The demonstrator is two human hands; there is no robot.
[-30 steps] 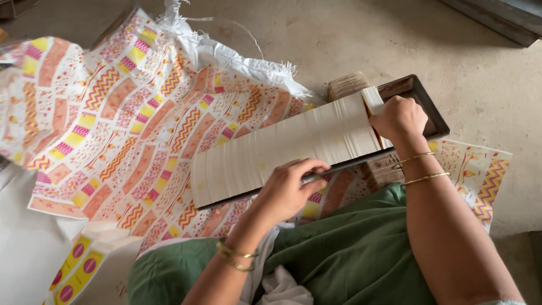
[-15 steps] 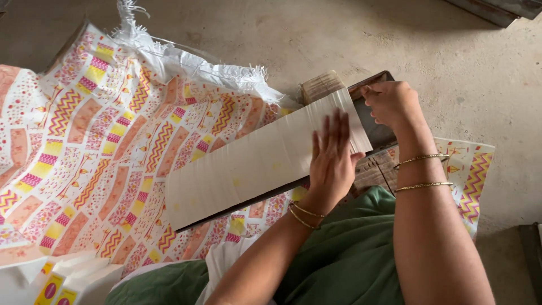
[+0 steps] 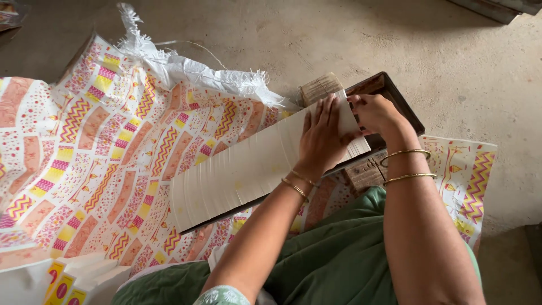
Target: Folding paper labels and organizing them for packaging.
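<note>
Pressing flat on the long white stack of fanned paper blanks point(image 3: 248, 169) in the dark tray point(image 3: 395, 96) with the left hand point(image 3: 322, 138), fingers spread, right hand point(image 3: 375, 113) pinching the stack's far end, printed sheets point(image 3: 101, 141) covering the concrete floor point(image 3: 463, 62) beyond

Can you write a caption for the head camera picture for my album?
Left hand flat on a fanned white paper stack, right hand at its end.

Printed sheets point(image 3: 84, 147) cut off left
</note>
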